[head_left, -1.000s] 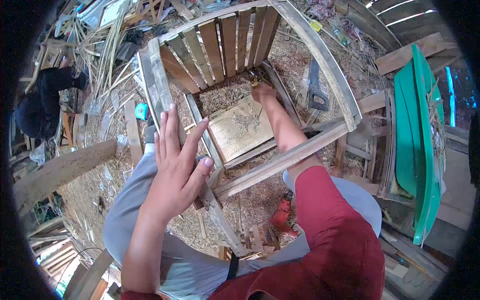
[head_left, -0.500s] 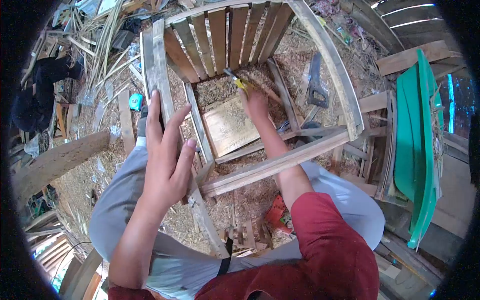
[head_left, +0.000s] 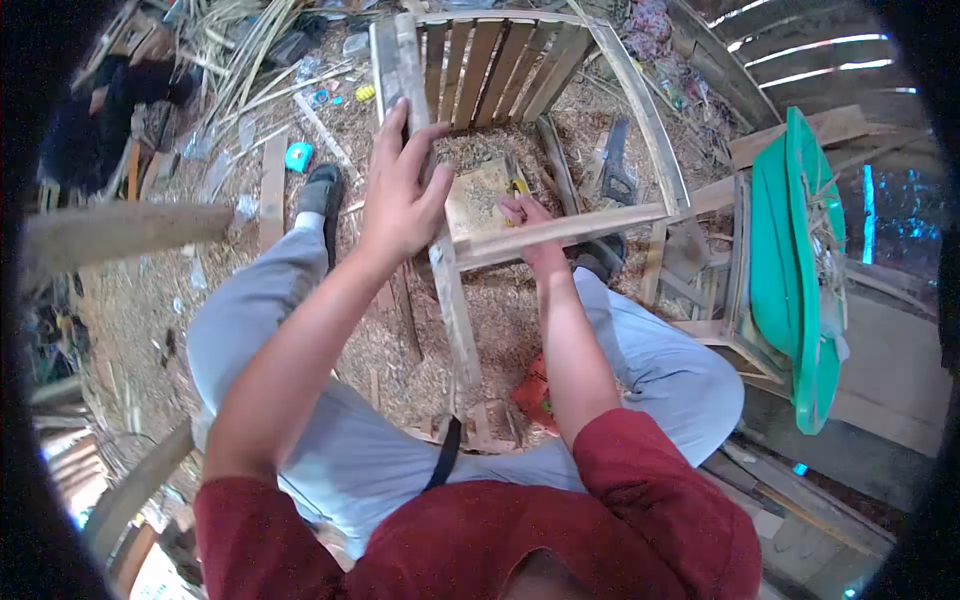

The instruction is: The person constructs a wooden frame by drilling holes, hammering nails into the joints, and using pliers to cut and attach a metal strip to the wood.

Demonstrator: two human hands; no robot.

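A slatted wooden frame [head_left: 560, 232] stands tilted in front of me, its slats at the far end. My left hand [head_left: 402, 200] lies with fingers spread against the frame's left post [head_left: 455, 310]. Inside the frame, beyond its near rail, my right hand [head_left: 530, 222] is closed on a yellow-handled tool [head_left: 519, 187], whose far end I cannot make out. A light wooden board [head_left: 478, 198] lies on the shavings below, between my hands.
A handsaw [head_left: 617, 165] lies right of the frame, a teal tape measure [head_left: 298, 156] to the left. A red power tool [head_left: 535, 392] is between my legs. At right leans a green wheelbarrow tray [head_left: 775, 240]. A person in dark clothes [head_left: 95, 140] is at far left.
The frame has shifted and tipped, its slats now smaller in view. My left hand moved with its left post, and my right hand came nearer the near rail with the yellow-handled tool.
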